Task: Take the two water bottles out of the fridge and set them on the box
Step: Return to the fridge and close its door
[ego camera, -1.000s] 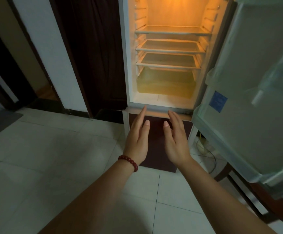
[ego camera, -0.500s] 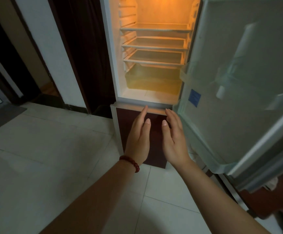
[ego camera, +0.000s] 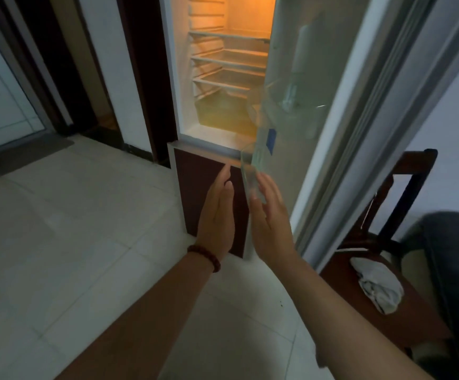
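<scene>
**While the fridge stands open, both hands come up empty**

With the fridge (ego camera: 223, 86) lit orange and its door (ego camera: 318, 105) swung out to your right, you're at the very start: neither bottle is out. Your left hand (ego camera: 217, 215) is flat and open, fingers together, holding nothing, in front of the dark lower panel (ego camera: 198, 187). Your right hand (ego camera: 271, 223) is just as open and empty, its fingertips at the bottom edge of the door. The shelves (ego camera: 231, 75) look bare, so judging by that, the bottles sit in the door rack: a pale upright shape (ego camera: 303, 50) shows there, blurred, and it may be one bottle. The second I can't make out. Next move calls for reaching up to that rack and closing on a bottle body. The box isn't in view; a wooden chair (ego camera: 387, 270) with a crumpled cloth (ego camera: 377, 286) stands to the right.
</scene>
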Available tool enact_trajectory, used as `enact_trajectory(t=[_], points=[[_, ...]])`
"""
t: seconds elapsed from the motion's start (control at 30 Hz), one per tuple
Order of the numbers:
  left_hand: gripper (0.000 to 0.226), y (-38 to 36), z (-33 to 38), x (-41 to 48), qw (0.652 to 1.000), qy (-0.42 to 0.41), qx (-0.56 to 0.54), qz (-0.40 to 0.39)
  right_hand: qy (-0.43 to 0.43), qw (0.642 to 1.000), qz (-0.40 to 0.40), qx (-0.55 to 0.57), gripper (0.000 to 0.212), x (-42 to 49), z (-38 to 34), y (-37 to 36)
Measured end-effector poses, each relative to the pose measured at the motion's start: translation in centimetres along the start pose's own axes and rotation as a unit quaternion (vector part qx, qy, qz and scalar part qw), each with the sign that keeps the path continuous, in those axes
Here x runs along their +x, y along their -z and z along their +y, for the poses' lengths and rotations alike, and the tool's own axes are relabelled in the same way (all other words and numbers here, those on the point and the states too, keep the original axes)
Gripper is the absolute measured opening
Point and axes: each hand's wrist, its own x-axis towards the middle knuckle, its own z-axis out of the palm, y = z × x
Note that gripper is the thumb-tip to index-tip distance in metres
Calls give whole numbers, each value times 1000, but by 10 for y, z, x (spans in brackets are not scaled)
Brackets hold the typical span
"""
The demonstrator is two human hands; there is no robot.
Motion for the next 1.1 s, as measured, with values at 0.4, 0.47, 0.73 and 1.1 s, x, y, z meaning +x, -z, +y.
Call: enact_trajectory(t=[0.4, 0.47, 0.73, 1.1], points=[[34, -81, 35, -44, 998, 2, -37, -47, 7, 999, 49, -4, 46, -33, 9, 85], [36, -91, 35, -44, 998, -2, -37, -47, -2, 999, 46, -16, 56, -35, 13, 94], [52, -129, 42, -48, 998, 15, -26, -53, -20, 998, 60, -23, 56, -41, 24, 125], [56, -160, 43, -44, 996, 30, -35, -81, -31, 996, 69, -53, 59, -44, 36, 152]])
